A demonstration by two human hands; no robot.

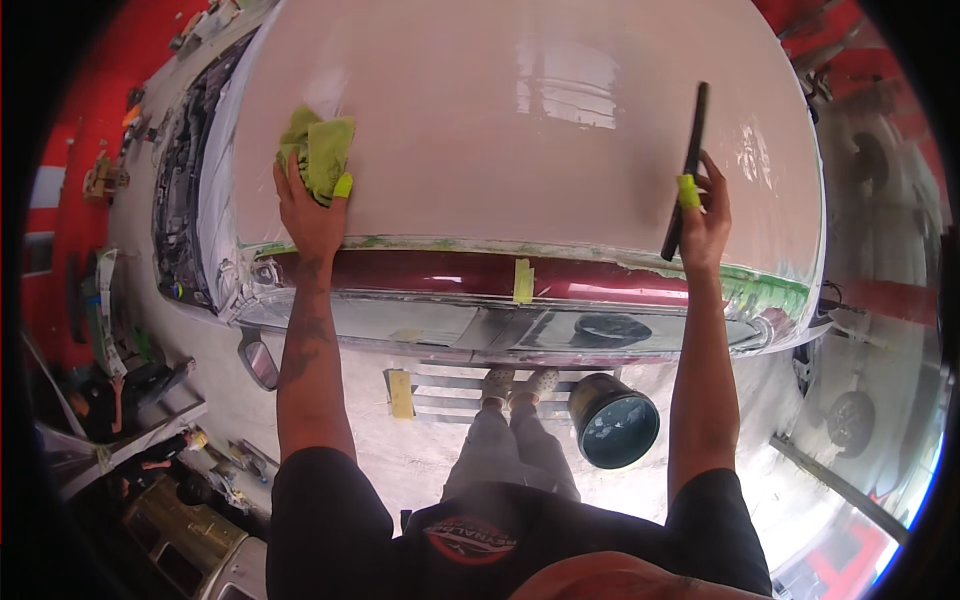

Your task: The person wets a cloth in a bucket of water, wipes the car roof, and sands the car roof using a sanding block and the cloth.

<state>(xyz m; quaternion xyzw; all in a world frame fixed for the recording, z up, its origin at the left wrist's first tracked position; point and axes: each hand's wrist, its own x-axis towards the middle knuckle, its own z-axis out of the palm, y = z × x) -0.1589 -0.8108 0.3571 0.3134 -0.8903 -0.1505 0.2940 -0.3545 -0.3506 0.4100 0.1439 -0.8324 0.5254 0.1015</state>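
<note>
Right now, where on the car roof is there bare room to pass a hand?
The glossy pale car roof is bare between the crumpled green cloth under the left hand and the long black squeegee in the right hand. The taped roof edge beside both hands is crowded.

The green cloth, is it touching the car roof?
Touching. The head view shows the left hand pressing the green cloth flat against the pale car roof, with no gap visible.
</note>
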